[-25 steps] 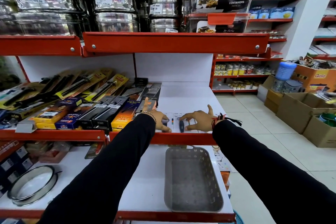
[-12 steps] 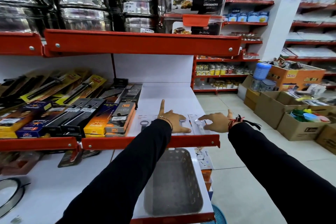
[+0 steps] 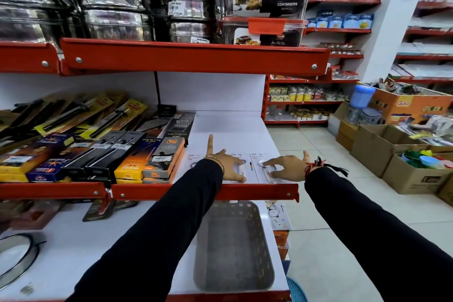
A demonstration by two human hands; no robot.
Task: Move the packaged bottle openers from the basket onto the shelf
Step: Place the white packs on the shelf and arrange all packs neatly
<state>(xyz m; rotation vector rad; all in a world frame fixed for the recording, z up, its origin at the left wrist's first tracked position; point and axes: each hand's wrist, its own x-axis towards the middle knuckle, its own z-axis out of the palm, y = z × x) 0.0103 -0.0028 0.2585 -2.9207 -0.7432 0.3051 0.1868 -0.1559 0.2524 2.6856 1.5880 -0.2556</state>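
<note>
Three white carded bottle opener packs lie flat in a row on the white shelf [image 3: 228,127] behind its red front lip. My left hand [image 3: 229,163] rests flat on the middle pack [image 3: 241,167], fingers spread, one finger pointing away. The left pack [image 3: 192,160] is partly hidden by my sleeve. My right hand [image 3: 286,163] lies with fingers spread on the right pack [image 3: 263,167], fingertips touching it. The grey plastic basket [image 3: 232,247] sits on the lower shelf below my arms, with nothing inside.
Boxed lighters [image 3: 161,162] and graters crowd the shelf left of the packs. Another carded pack [image 3: 277,213] lies beside the basket on the lower shelf. Steel tins [image 3: 112,0] and food containers stand above. Cardboard boxes [image 3: 411,174] stand on the tiled floor at right.
The view has shifted closer and rightward. Both hands stay on the packs on the shelf; the right hand has spread slightly over the right pack.
</note>
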